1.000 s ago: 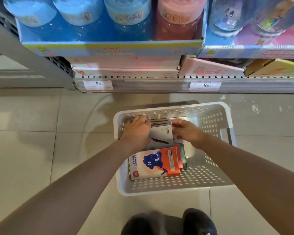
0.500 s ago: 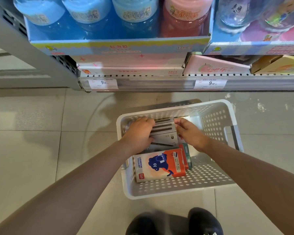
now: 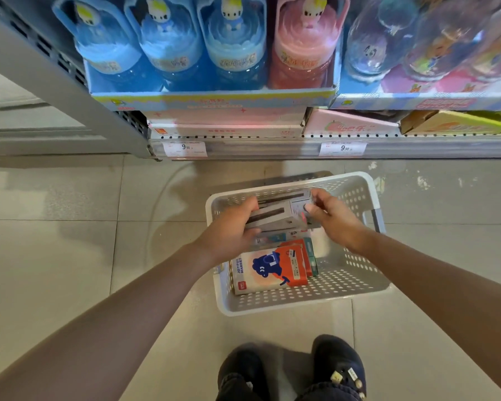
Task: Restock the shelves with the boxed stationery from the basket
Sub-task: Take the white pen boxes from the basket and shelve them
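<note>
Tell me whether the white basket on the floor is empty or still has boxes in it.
Not empty. The white basket holds an orange-and-cream box, and both hands grip a stack of grey boxes above it.

Large pale beige floor tiles [image 3: 55,256] with thin grout lines fill the lower and left parts of the frame, glossy enough to carry soft reflections and grey shadows. Across the top runs a grey metal shelving unit [image 3: 70,91], its perforated upright slanting down from the upper left. The shelf edge [image 3: 272,149] holds a clear price strip with two white price tags [image 3: 185,148] reading 9.90. The light is even and indoor, with a faint pink glow under the shelf front.
</note>
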Motion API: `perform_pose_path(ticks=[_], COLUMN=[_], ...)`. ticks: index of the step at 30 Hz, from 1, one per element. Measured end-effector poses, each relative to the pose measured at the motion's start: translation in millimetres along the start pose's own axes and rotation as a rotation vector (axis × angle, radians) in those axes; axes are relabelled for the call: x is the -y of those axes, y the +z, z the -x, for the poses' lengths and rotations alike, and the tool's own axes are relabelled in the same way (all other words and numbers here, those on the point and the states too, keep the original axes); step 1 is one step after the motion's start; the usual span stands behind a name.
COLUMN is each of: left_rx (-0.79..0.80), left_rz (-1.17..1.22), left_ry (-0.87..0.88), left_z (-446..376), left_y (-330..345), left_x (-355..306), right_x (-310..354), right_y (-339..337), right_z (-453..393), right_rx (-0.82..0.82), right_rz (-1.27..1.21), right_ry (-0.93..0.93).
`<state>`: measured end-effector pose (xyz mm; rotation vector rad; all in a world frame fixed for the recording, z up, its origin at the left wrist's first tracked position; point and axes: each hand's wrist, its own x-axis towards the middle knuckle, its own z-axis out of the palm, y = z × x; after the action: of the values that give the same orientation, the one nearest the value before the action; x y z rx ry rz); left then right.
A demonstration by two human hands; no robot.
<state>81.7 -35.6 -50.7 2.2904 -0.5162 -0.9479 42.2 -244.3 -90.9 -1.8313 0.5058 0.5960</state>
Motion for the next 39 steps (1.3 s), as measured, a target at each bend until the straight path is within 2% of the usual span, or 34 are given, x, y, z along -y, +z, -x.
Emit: perform_pose_path(ticks=[4, 9, 13, 16, 21, 27, 32, 39], left_rx=[-0.064, -0.103, -0.12, -0.158, -0.153, -0.208, -0.244, -0.316], left_rz=[0.028, 0.064, 0.119, 0.074, 0.091, 0.075, 0.157, 0.254], left_ry=[0.004, 0.042, 0.065, 0.124, 0.124, 0.133, 0.195, 0.285], left_z=[25, 70, 114, 151, 217, 299, 353, 415], left_y=[-24, -65, -113, -156, -227, -307, -371, -454], left_x=[-24, -78, -127, -168, -235, -312, -365, -427], right_x=[34, 94, 151, 198, 283, 388, 467, 555], right_y=[-29, -66, -95, -112, -136, -166, -186, -210], right_z=[40, 97, 151, 195, 272, 363, 423, 483], right_rx=[-0.051, -0.038, -0.033, -0.022, -0.013, -0.111, -0.153, -0.025], right_rz=[0.001, -0.052, -0.067, -0.057, 0.053, 0.237, 0.229, 0.162], right_ry=[-0.071, -0.107, -0.133, -0.144, -0.219, -0.352, -0.434, -0.403])
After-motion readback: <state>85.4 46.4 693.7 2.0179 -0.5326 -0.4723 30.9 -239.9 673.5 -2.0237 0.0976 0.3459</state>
